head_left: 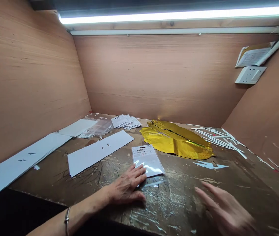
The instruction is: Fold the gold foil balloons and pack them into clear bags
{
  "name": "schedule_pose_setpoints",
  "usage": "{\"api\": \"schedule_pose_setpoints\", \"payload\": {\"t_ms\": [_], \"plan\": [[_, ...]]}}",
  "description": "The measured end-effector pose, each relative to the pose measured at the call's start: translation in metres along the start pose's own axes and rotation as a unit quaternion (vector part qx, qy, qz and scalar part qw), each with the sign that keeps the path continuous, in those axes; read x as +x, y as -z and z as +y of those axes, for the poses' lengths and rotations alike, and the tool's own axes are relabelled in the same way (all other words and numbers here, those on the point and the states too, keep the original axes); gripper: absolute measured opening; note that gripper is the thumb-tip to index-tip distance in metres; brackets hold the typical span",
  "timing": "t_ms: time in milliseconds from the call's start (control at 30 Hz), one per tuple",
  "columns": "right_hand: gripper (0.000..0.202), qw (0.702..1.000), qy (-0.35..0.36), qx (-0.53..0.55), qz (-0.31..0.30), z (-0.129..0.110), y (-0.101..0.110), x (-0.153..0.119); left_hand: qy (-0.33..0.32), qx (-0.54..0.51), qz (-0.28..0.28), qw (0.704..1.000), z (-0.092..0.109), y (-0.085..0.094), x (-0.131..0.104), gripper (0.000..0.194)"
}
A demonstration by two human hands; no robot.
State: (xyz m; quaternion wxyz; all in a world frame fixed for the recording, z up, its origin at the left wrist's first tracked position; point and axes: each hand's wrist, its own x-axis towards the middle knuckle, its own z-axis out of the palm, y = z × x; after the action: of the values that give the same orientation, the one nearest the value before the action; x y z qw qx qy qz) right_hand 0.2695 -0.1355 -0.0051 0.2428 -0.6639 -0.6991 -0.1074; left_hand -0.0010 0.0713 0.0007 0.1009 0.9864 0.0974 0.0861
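I see the left hand (pixel 127 184) spread palm-down over the near-left edge of the clear packet (pixel 150 161) on the table (pixel 183 186); the right hand (pixel 228 209), blurred, seems uncurled, well right of it.

right hand (pixel 228 209) blurred; left hand (pixel 127 185) hides part of the packet (pixel 151 162); its print (pixel 142 151) too small to read.

Your brown, scuffed worktable (pixel 181 193): clear-wrapped packet (pixel 151 160), gold foil pieces (pixel 171 146), white boards (pixel 87 160), fanned cards (pixel 122 121), transparent sleeves (pixel 103 127), white sticks (pixel 214 140), pale scrap (pixel 210 166) before you.
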Motion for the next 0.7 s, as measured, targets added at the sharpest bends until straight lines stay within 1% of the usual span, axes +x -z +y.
{"api": "schedule_pose_setpoints", "payload": {"t_ms": [33, 67, 100, 133, 167, 200, 267, 300, 367, 400, 500, 567, 600, 633, 667, 700], "plan": [[0.038, 0.998, 0.053, 0.001, -0.020, 0.005, -0.015, 0.021, 0.002, -0.003, -0.004, 1.000, 0.001, -0.001, -0.003, 0.064], [0.038, 0.990, 0.133, -0.009, -0.052, 0.008, -0.029, 0.040, 0.003, -0.008, -0.005, 1.000, 0.002, -0.003, -0.005, 0.068], [0.036, 0.979, 0.191, -0.010, -0.070, 0.009, -0.041, 0.057, 0.003, -0.013, -0.005, 1.000, 0.003, -0.003, -0.006, 0.070], [0.032, 0.969, 0.232, -0.006, -0.083, 0.007, -0.051, 0.071, 0.002, -0.021, -0.003, 1.000, 0.003, -0.003, -0.005, 0.070], [0.028, 0.963, 0.255, 0.005, -0.088, 0.005, -0.059, 0.082, 0.003, -0.030, 0.000, 1.000, 0.003, -0.003, -0.004, 0.070], [0.024, 0.964, 0.253, 0.026, -0.084, 0.001, -0.065, 0.091, 0.005, -0.039, 0.005, 0.999, 0.004, -0.003, -0.003, 0.069], [0.019, 0.973, 0.203, 0.086, -0.072, -0.006, -0.072, 0.100, 0.012, -0.056, 0.021, 0.998, 0.004, -0.003, 0.000, 0.065], [0.018, 0.977, 0.162, 0.121, -0.068, -0.010, -0.074, 0.103, 0.019, -0.063, 0.031, 0.997, 0.005, -0.004, 0.002, 0.057], [0.017, 0.978, 0.065, 0.184, -0.075, -0.016, -0.077, 0.106, 0.046, -0.074, 0.058, 0.995, 0.004, -0.009, 0.006, 0.029], [0.019, 0.975, 0.015, 0.205, -0.082, -0.019, -0.078, 0.107, 0.067, -0.080, 0.076, 0.992, 0.003, -0.013, 0.008, 0.020], [0.025, 0.961, -0.104, 0.235, -0.101, -0.025, -0.084, 0.113, 0.138, -0.103, 0.133, 0.976, 0.002, -0.021, 0.017, 0.023], [0.025, 0.947, -0.169, 0.252, -0.106, -0.027, -0.089, 0.117, 0.173, -0.126, 0.159, 0.964, 0.002, -0.024, 0.022, 0.020], [0.020, 0.933, -0.203, 0.279, -0.105, -0.026, -0.092, 0.120, 0.187, -0.140, 0.167, 0.958, 0.003, -0.025, 0.023, 0.019], [0.013, 0.909, -0.240, 0.324, -0.105, -0.026, -0.095, 0.122, 0.200, -0.155, 0.174, 0.952, 0.005, -0.025, 0.024, 0.018], [0.010, 0.876, -0.276, 0.382, -0.104, -0.025, -0.098, 0.124, 0.216, -0.170, 0.186, 0.943, 0.006, -0.025, 0.024, 0.018], [0.018, 0.835, -0.306, 0.446, -0.105, -0.025, -0.100, 0.126, 0.236, -0.183, 0.203, 0.933, 0.007, -0.026, 0.024, 0.017]]}}
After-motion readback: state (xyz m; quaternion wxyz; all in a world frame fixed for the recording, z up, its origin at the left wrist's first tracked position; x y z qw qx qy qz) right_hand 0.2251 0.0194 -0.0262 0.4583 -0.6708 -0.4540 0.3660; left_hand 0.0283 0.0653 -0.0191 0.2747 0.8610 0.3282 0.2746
